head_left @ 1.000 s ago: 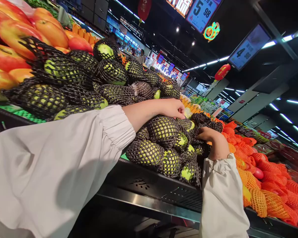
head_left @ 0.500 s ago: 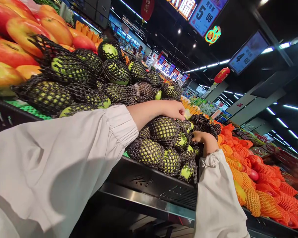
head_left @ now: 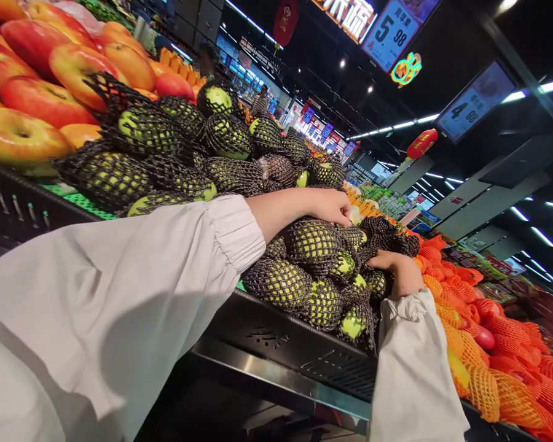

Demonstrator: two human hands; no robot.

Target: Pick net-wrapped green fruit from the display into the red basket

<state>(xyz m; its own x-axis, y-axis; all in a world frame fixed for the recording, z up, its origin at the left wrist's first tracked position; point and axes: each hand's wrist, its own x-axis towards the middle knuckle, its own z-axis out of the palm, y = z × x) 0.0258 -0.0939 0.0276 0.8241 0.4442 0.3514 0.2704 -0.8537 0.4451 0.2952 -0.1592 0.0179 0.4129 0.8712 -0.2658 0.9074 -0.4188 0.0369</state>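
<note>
Green apples in black mesh nets (head_left: pixel 316 242) lie heaped in a black crate (head_left: pixel 276 331). My left hand (head_left: pixel 329 205) reaches over the heap from the left, its fingers curled down at the back of the netted apples. Whatever lies under those fingertips is hidden. From the right, my right hand (head_left: pixel 392 267) reaches into the same heap, touching the nets next to a bunch of dark netting (head_left: pixel 389 236). Most of its fingers are out of sight among the fruit. White sleeves with gathered cuffs cover both forearms.
Large red-yellow apples (head_left: pixel 50 98) are piled at the left. At the right lies fruit in orange and red foam nets (head_left: pixel 502 344). A metal rail (head_left: pixel 258 368) runs below the crate. Price signs (head_left: pixel 399 34) hang overhead, and a person (head_left: pixel 260 101) stands far back.
The whole view has shifted slightly, so the stall appears farther right. Both hands stay at the same netted apples, with only small movement; my right wrist looks slightly lower.
</note>
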